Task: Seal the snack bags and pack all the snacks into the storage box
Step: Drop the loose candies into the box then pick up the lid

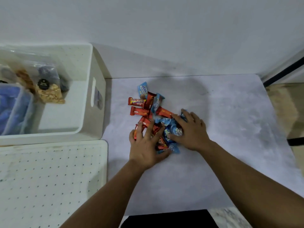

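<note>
A pale marbled table top [230, 129] stands against a plain white wall, and in its middle lies a loose heap of small red and blue shiny snack bars [148, 109], out in the open where both hands can reach them. The left hand [144, 145] and the right hand [192, 132] lie flat on the near side of the heap with fingers spread, holding nothing tight, probably to push the bars together for one big scoop. The big white plastic storage box [92, 71] waits open just to the left, with clear zip bags of nuts and dried fruit [49, 92] and a clear tub [14, 109] already inside, and its white dotted lid [49, 178] lies flat in front of it, out of the way.
</note>
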